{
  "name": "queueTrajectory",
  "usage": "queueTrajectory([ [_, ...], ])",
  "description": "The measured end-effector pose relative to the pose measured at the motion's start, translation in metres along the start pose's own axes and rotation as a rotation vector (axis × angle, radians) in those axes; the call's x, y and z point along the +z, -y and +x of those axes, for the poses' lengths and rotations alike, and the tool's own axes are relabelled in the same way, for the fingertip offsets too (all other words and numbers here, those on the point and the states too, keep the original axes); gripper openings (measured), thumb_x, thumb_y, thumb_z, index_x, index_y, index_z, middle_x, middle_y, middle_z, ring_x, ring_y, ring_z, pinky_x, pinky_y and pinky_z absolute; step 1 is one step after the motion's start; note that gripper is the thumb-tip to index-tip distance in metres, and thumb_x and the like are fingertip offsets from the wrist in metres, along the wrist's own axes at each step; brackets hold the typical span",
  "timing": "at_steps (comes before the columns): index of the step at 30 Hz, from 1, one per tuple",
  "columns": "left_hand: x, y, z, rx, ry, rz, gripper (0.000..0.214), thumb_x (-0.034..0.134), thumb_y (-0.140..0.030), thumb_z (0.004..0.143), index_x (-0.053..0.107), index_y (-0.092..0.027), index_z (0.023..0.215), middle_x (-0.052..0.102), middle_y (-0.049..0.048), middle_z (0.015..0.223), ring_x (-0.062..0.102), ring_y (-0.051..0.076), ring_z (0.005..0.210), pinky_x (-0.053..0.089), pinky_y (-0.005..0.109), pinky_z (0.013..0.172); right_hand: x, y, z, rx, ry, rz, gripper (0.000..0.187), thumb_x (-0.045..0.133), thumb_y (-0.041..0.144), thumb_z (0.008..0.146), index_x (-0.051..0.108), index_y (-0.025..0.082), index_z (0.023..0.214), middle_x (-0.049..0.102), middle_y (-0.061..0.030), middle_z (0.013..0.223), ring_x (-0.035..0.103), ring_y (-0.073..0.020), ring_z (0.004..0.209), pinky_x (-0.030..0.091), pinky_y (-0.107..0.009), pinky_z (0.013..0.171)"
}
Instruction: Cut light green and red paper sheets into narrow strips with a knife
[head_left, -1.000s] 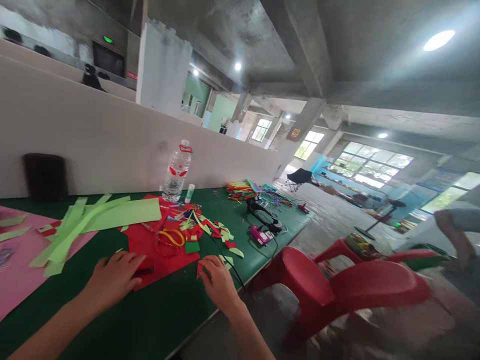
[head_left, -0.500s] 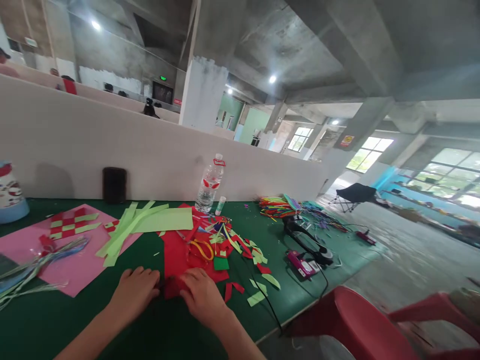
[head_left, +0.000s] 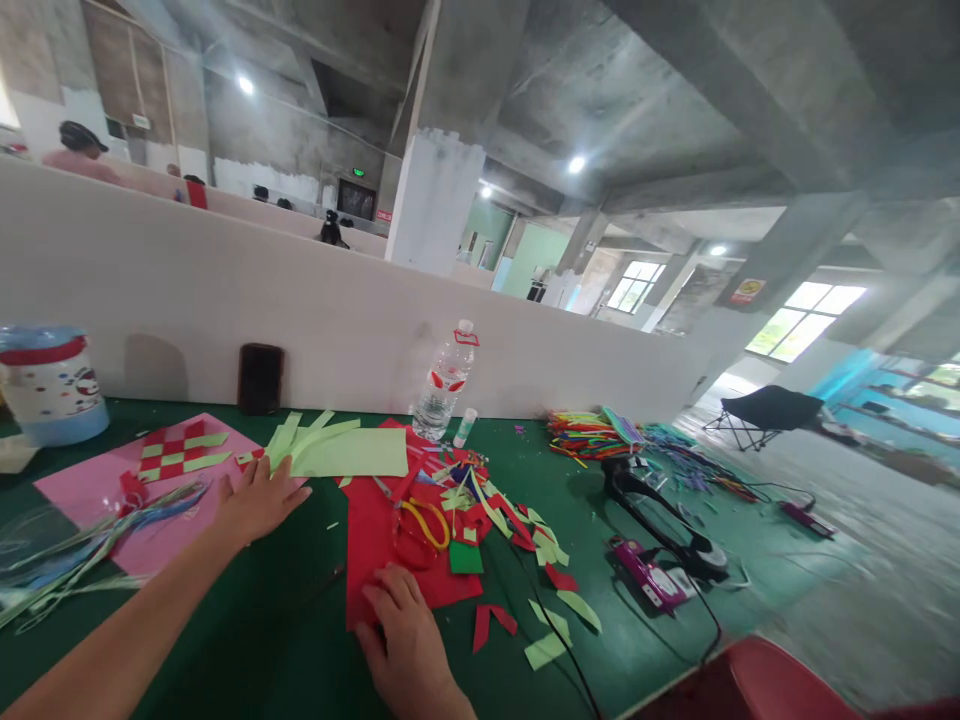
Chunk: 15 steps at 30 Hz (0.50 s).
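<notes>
My left hand [head_left: 259, 498] reaches out flat with fingers spread, resting at the edge of the pink paper sheet [head_left: 97, 495] beside the light green paper strips [head_left: 330, 450]. My right hand [head_left: 401, 635] lies palm down with fingers together on the near edge of the red paper sheet [head_left: 382, 560]. Yellow-handled scissors [head_left: 424, 522] lie on the red sheet among several red and green paper scraps [head_left: 517, 525]. A red and green woven paper patch [head_left: 180, 450] sits on the pink sheet.
A green table [head_left: 285, 640] runs along a white partition wall [head_left: 225, 300]. A water bottle [head_left: 444, 382], a glue stick [head_left: 465, 427], a dark phone [head_left: 260, 378], a tub [head_left: 49, 385], colourful strips [head_left: 589, 432], a black cable with devices [head_left: 660, 560] and a red chair [head_left: 765, 685] are around.
My left hand left the red sheet and stretched forward-left to the pink sheet and green strips. My right hand stays on the red sheet. The view swung left.
</notes>
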<state>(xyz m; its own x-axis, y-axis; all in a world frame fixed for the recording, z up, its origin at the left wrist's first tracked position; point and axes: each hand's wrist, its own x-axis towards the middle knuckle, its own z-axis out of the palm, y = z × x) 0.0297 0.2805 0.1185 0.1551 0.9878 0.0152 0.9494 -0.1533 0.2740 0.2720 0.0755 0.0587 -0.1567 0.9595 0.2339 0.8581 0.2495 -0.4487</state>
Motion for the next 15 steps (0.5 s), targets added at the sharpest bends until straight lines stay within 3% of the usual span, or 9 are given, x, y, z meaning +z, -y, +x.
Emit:
queueTrajectory([
  [4, 0.015, -0.007, 0.005, 0.073, 0.01, -0.045, 0.051, 0.07, -0.048, 0.099, 0.062, -0.022, 0.142, 0.064, 0.0115, 0.148, 0.066, 0.029, 0.129, 0.058, 0.057, 0.108, 0.003, -0.008, 0.001, -0.02, -0.013, 0.004, 0.045, 0.075, 0.023, 0.093, 0.073, 0.027, 0.138, 0.07, -0.015, 0.146, 0.062, -0.0387, 0.14, 0.056, -0.057, 0.117],
  [7, 0.017, -0.001, 0.01, 0.115, -0.003, -0.082, 0.05, 0.07, -0.048, 0.099, 0.062, -0.022, 0.141, 0.065, 0.011, 0.147, 0.067, 0.028, 0.127, 0.059, 0.055, 0.106, 0.005, -0.012, 0.0, -0.027, 0.004, 0.009, 0.045, 0.073, 0.026, 0.095, 0.073, 0.027, 0.14, 0.069, -0.0153, 0.147, 0.061, -0.0395, 0.141, 0.056, -0.057, 0.117],
  [12, -0.009, 0.044, 0.034, -0.055, -0.054, -0.088, 0.048, 0.069, -0.049, 0.1, 0.065, -0.02, 0.137, 0.067, 0.0073, 0.142, 0.068, 0.031, 0.124, 0.06, 0.052, 0.104, 0.015, -0.021, 0.0, -0.011, 0.005, 0.019, 0.046, 0.075, 0.027, 0.093, 0.074, 0.029, 0.139, 0.069, -0.0142, 0.148, 0.06, -0.0411, 0.142, 0.055, -0.057, 0.118],
  [13, -0.015, 0.054, 0.039, -0.088, -0.047, -0.09, 0.047, 0.07, -0.047, 0.099, 0.064, -0.021, 0.137, 0.067, 0.01, 0.142, 0.069, 0.028, 0.123, 0.061, 0.052, 0.102, 0.017, -0.022, 0.0, -0.007, 0.0, 0.02, 0.046, 0.076, 0.027, 0.092, 0.074, 0.029, 0.138, 0.07, -0.0141, 0.147, 0.061, -0.0415, 0.141, 0.056, -0.057, 0.117],
  [15, -0.021, 0.067, 0.046, -0.074, -0.031, -0.12, 0.045, 0.07, -0.047, 0.099, 0.065, -0.022, 0.137, 0.068, 0.0099, 0.141, 0.069, 0.026, 0.121, 0.062, 0.051, 0.101, 0.02, -0.025, 0.001, 0.0, -0.013, 0.022, 0.045, 0.077, 0.027, 0.091, 0.075, 0.03, 0.135, 0.071, -0.0138, 0.145, 0.063, -0.0413, 0.139, 0.057, -0.056, 0.116],
])
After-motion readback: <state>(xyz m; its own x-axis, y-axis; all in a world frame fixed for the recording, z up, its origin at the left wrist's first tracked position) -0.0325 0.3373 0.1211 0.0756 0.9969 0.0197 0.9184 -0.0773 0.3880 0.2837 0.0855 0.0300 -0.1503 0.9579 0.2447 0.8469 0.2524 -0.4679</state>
